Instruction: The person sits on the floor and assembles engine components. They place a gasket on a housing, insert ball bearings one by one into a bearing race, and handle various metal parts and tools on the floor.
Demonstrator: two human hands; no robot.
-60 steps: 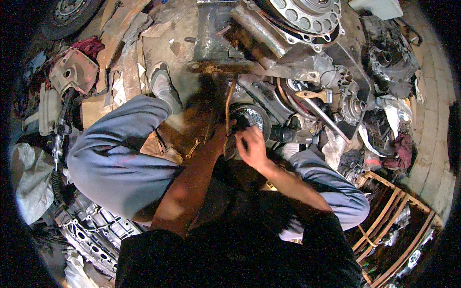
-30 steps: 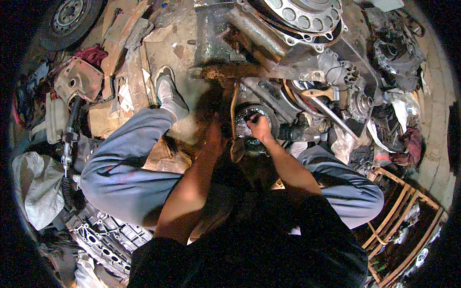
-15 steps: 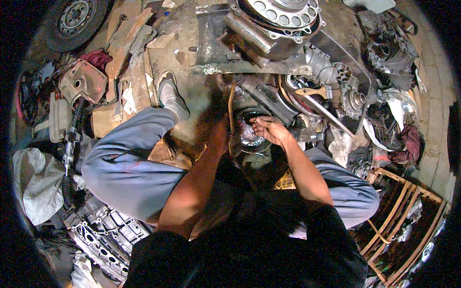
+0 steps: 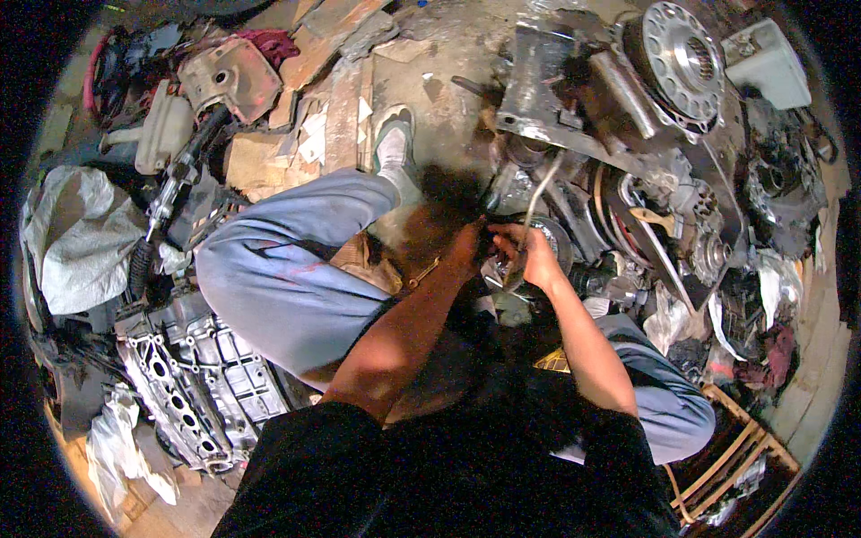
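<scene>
Both bare forearms reach forward between the knees, left hand [image 4: 468,244] and right hand [image 4: 531,255] close together, fingers curled, touching the round grey metal pulley [image 4: 549,240].

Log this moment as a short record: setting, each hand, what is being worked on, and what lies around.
setting: cluttered workshop floor, person seated among metal parts
left hand: at the near edge of a round metal part, grip hidden in shadow
right hand: on the same round part, fingers curled over it
bent rod: rises from between the hands
behind: big engine assembly with a round flanged disc
person's left: ribbed metal casing, grey sack
person's right: wooden frame
</scene>
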